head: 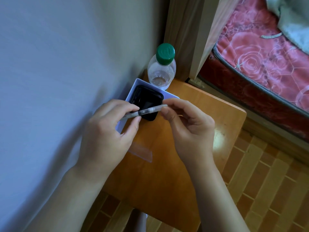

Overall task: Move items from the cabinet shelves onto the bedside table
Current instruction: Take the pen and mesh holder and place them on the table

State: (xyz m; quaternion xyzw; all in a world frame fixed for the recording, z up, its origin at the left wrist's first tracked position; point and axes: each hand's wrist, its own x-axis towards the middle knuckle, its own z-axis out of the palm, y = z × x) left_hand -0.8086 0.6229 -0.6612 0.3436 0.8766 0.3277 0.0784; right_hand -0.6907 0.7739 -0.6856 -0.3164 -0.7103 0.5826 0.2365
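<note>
Setting: pale wall on the left, tan brick-pattern floor (260, 186) below, and a bed with a red rose-print mattress (260, 52) at upper right, beside a light wooden bed frame (205, 30).
Worktop: orange-brown wooden worktop (197, 104) set against the wall, with a bright glare spot near its right edge.
Pen: slim clear-and-white pen (147, 111) held level above the worktop, slanting from lower left up to upper right across the front of the black holder.
Left hand: left hand (107, 136) takes the pen's lower left part, its thumb and fingers (132, 107) curled and pinching the barrel; the pen's end runs back under the fingers.
Right hand: right hand (189, 129) meets the pen's upper right end, thumb (168, 113) and forefinger pinching the tip; the other fingers are loosely curled beneath.
Black holder: black mesh cup (147, 102) seated inside a white square tray (140, 84) at the wall-side back of the worktop, directly behind the pen.
Bottle: clear plastic bottle (161, 71) with a green cap (165, 53), upright, just behind the tray.
Clear strip: transparent ruler-like strip (143, 152) flat on the worktop, beneath and between the two wrists.
</note>
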